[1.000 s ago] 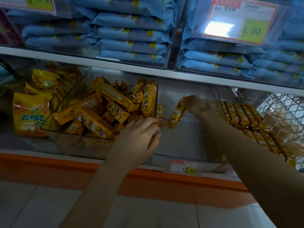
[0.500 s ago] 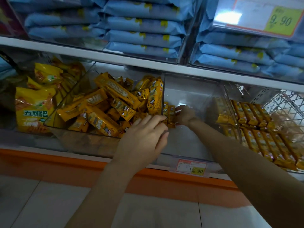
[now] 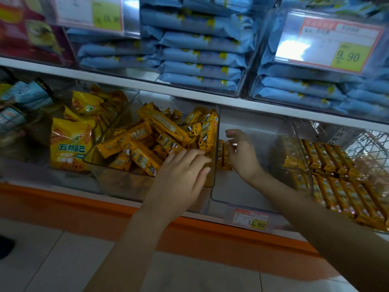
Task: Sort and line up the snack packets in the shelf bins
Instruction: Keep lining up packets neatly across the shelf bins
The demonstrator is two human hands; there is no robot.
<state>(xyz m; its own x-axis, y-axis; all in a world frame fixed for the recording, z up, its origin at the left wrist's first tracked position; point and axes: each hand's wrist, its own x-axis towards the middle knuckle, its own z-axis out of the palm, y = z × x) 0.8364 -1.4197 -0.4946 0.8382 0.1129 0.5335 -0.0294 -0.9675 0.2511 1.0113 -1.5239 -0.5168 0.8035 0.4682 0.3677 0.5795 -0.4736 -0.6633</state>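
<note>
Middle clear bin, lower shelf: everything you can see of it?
The middle clear bin looks like transparent plastic, sitting upright on the lower shelf between the heaped bin and the lined-up bin. Mostly bare inside; a few yellow packets stand against its left wall. The right hand reaches in beside them, contact unclear. A 12.90 price tag sits at its front.

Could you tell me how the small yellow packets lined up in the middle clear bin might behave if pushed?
The small yellow snack packets stand on edge beside the clear plastic bin wall, so probably tip easily. Glossy, so likely slippery. Small, so probably light.
</note>
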